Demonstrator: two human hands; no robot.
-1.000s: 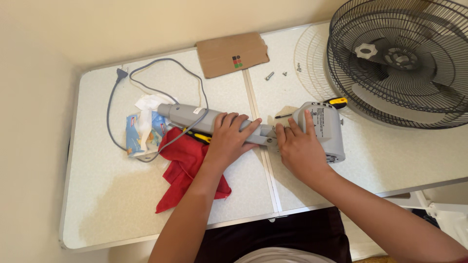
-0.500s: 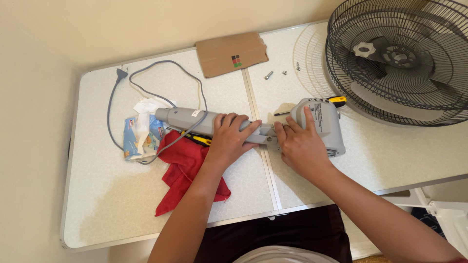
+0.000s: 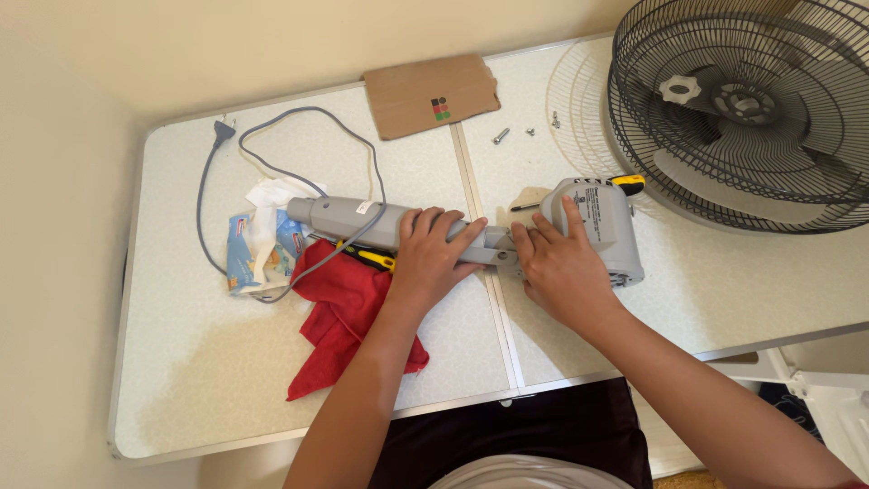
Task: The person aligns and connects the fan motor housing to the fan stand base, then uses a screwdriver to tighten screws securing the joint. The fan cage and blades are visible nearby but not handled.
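Head view: a person leans over a pale folding surface, both hands on a grey fan body lying flat across its middle seam. The left hand is curled over the grey neck of the fan, fingers wrapped across the top. The right hand rests just beside it, fingers spread and pressed flat against the grey motor housing, not closed around it. A grey power cord loops from the neck toward the far left corner, ending in a plug. Under the neck lie a red cloth, a yellow-handled screwdriver and a crumpled packet of tissues. A second yellow-handled tool pokes out behind the motor housing. At the far edge sit a piece of cardboard and a few loose screws. A dark wire fan guard with its blade stands at the right, partly over a white grille.
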